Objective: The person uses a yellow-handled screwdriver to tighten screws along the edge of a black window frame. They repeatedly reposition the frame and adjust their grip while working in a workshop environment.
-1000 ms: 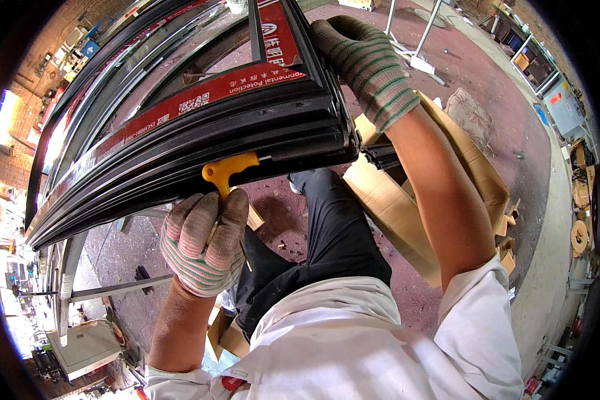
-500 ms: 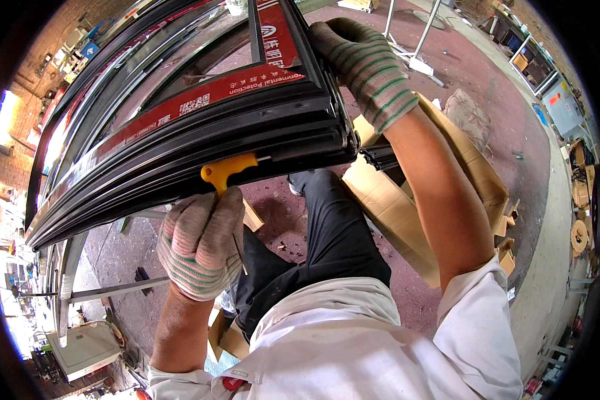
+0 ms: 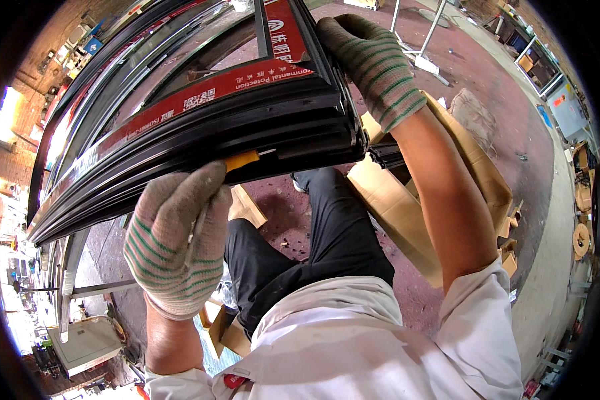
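A black metal window frame [image 3: 260, 127] with red protective film lies across the upper left, its near corner toward me. My left hand [image 3: 180, 247], in a striped knit glove, is closed around the yellow handle of a T-handle hex key [image 3: 243, 160] at the frame's near edge. The hand hides most of the handle; a short metal tip sticks out to the right along the black profile, and the long shaft runs down by the palm. My right hand [image 3: 370, 67], gloved too, is curled over the outer edge of the frame's far right corner, fingertips partly hidden.
An open cardboard box [image 3: 407, 220] stands on the reddish floor right of the frame, black profiles poking out of it. A cushion [image 3: 472, 119] lies behind it. White metal stand legs [image 3: 423, 50] rise at the back. A pale metal cabinet [image 3: 87, 343] sits lower left.
My left hand has moved up and over the yellow handle, covering more of it. Its wrist has swung left. My right hand stays on the frame corner.
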`<control>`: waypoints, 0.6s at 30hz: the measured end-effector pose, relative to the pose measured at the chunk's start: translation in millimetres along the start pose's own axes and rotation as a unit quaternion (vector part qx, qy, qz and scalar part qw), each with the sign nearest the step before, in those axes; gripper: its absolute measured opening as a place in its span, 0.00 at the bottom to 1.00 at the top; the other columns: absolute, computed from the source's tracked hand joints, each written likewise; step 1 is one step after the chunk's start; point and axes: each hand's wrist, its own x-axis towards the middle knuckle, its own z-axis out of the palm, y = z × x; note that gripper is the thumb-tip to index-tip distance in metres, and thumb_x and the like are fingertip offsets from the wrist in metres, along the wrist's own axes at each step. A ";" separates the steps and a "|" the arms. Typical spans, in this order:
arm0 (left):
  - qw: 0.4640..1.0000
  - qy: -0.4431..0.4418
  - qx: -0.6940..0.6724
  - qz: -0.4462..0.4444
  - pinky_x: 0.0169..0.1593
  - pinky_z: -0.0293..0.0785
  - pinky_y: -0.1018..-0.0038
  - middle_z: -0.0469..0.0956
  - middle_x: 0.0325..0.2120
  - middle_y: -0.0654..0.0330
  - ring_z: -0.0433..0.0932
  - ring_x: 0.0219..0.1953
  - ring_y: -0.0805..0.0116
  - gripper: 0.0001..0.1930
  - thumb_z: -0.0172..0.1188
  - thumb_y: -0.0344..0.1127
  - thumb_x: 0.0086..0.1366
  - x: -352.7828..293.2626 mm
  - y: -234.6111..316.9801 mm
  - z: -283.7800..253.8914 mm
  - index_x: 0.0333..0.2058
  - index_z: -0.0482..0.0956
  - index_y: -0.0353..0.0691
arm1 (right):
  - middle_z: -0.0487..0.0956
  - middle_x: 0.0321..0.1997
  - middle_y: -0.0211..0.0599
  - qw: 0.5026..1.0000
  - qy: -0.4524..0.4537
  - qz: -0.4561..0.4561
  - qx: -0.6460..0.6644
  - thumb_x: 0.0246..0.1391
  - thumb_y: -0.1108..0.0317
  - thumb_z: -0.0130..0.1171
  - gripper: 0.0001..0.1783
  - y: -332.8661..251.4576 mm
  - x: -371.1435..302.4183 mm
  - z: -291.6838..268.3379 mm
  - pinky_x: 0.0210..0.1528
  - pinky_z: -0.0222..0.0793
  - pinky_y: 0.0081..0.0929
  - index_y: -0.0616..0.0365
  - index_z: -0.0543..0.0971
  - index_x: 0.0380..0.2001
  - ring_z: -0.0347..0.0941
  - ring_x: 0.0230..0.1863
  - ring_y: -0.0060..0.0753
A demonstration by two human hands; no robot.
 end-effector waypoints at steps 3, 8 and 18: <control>0.999 -0.027 -0.006 -0.032 0.33 0.74 0.75 0.79 0.31 0.58 0.78 0.30 0.67 0.11 0.66 0.25 0.57 7.5 1.8 -5.7 0.40 0.83 0.39 | 0.82 0.32 0.34 1.000 0.002 -0.019 0.014 0.58 0.48 0.61 0.26 10.0 1.3 0.0 0.31 0.73 0.17 0.61 0.80 0.45 0.77 0.31 0.21; 0.997 -0.060 -0.013 -0.054 0.37 0.72 0.78 0.78 0.33 0.60 0.76 0.33 0.72 0.08 0.62 0.25 0.62 9.4 2.1 -13.5 0.41 0.83 0.38 | 0.83 0.34 0.37 0.999 -0.005 -0.026 0.027 0.58 0.48 0.61 0.26 10.5 2.4 0.7 0.33 0.75 0.19 0.62 0.80 0.46 0.78 0.33 0.23; 0.993 -0.066 -0.081 -0.059 0.34 0.72 0.77 0.77 0.31 0.60 0.75 0.30 0.70 0.09 0.65 0.26 0.59 18.1 -1.2 -13.4 0.39 0.83 0.37 | 0.82 0.33 0.35 0.998 -0.025 -0.022 0.045 0.58 0.49 0.62 0.26 7.7 1.2 -1.9 0.34 0.74 0.18 0.63 0.80 0.46 0.78 0.33 0.22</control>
